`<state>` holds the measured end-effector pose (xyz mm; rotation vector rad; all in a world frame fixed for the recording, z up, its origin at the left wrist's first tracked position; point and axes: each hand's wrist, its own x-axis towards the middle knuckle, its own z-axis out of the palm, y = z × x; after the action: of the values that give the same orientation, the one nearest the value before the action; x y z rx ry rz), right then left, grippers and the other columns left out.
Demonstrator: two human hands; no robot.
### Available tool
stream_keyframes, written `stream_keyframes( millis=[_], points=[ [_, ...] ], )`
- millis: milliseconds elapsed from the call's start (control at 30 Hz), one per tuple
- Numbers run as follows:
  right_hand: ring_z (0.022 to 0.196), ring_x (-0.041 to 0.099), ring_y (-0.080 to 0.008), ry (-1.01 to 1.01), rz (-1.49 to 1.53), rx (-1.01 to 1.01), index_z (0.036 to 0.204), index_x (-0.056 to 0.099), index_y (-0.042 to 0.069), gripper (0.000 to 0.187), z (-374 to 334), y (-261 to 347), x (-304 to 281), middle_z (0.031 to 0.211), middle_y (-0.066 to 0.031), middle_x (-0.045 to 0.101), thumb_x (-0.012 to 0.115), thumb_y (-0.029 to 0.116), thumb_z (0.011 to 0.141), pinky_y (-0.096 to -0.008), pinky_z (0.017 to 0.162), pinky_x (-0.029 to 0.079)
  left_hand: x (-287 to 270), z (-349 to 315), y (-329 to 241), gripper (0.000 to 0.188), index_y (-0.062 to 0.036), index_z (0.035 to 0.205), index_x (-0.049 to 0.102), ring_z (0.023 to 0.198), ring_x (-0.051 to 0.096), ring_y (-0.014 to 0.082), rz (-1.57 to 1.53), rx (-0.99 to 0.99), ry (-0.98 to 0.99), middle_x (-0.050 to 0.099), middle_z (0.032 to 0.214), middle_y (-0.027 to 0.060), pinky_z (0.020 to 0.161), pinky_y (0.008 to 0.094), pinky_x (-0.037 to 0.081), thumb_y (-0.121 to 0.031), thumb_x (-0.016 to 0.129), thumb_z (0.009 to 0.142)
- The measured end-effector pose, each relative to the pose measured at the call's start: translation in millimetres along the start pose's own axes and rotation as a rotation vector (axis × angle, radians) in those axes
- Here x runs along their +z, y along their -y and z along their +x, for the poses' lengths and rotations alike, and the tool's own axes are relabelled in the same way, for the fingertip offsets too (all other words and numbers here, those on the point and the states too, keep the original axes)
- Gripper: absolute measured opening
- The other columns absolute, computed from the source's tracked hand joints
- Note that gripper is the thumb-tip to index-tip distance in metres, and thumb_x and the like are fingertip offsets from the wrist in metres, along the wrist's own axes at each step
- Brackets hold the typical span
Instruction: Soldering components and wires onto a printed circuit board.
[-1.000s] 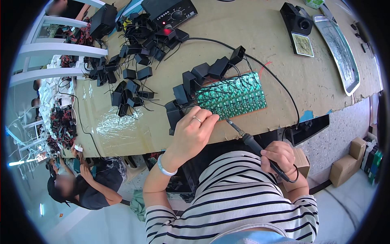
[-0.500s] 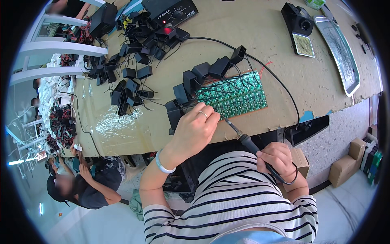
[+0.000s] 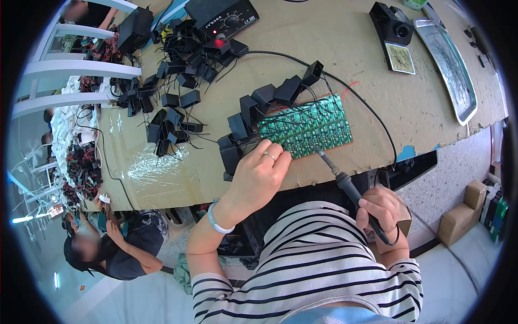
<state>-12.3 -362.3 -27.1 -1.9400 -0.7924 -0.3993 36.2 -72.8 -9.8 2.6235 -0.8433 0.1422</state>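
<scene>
Grips soldering iron point(image 3: 349, 187) in right hand point(image 3: 381, 208), perhaps something in pinched left hand point(image 3: 261, 171), with boxes point(image 3: 288, 90) beside circuit board point(image 3: 330, 134) and loose heap point(image 3: 186, 81) remaining.

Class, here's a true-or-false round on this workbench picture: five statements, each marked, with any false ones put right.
1. The right hand holds a soldering iron. True.
2. The circuit board is mostly red. False: it is mostly green.
3. The left hand wears a ring. True.
4. The black stand is left of the circuit board. False: it is to the right.
5. Several black boxes sit along the circuit board's left and far sides. True.
</scene>
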Motion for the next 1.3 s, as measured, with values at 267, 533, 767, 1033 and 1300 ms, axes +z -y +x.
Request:
stream_keyframes(
  millis=[267,533,767,1033,1300],
  points=[
    [0.060,0.064,-0.0210,0.011,0.002,-0.052,0.102,0.062,0.000,0.027,2.1,1.1,2.1,0.079,-0.0060,0.062,0.072,-0.003,0.077,-0.0321,0.056,0.055,0.4,-0.1,-4.1,0.015,-0.0005,0.087,0.065,0.078,0.056,0.0220,0.041,-0.011,0.008,0.054,0.083,0.0070,0.065,0.0313,0.053,0.001,0.070,0.073],
    [0.060,0.064,-0.0209,-0.010,0.006,-0.030,0.102,0.062,0.001,0.028,-0.2,-0.7,1.7,0.079,-0.0058,0.062,0.072,-0.003,0.077,-0.0319,0.056,0.055,-3.2,1.0,-2.4,0.015,-0.0018,0.091,0.070,0.077,0.058,0.0229,0.037,-0.054,-0.027,0.059,0.085,0.0058,0.067,0.0355,0.052,-0.002,0.076,0.077],
    [0.060,0.064,-0.0234,-0.020,-0.044,0.007,0.102,0.061,0.004,0.030,0.9,2.1,-1.0,0.077,-0.0057,0.064,0.072,-0.003,0.075,-0.0330,0.056,0.053,-24.8,-17.2,0.7,0.024,-0.0038,0.101,0.071,0.081,0.062,0.0255,-0.026,-0.355,-0.332,0.064,0.094,0.0064,0.072,0.0350,0.052,-0.003,0.079,0.079],
    [0.055,0.062,-0.0247,-0.016,-0.060,-0.024,0.097,0.057,0.001,0.011,9.5,3.9,-0.2,0.070,-0.0094,0.062,0.063,0.003,0.087,-0.0366,0.056,0.053,-45.8,-51.6,74.9,0.032,-0.0066,0.115,0.069,0.121,0.051,0.0349,0.384,-0.529,-0.191,0.060,0.127,0.0144,0.099,0.0450,0.045,0.003,0.065,0.084],
    [0.061,0.064,-0.0228,-0.017,-0.043,0.006,0.103,0.062,0.004,0.032,8.5,6.1,1.2,0.079,-0.0050,0.065,0.073,-0.005,0.075,-0.0333,0.057,0.053,-41.2,-65.9,94.7,0.030,-0.0021,0.108,0.066,0.114,0.059,0.0329,0.416,-0.157,0.053,0.063,0.117,0.0134,0.098,0.0448,0.049,0.001,0.063,0.079]
  ],
)
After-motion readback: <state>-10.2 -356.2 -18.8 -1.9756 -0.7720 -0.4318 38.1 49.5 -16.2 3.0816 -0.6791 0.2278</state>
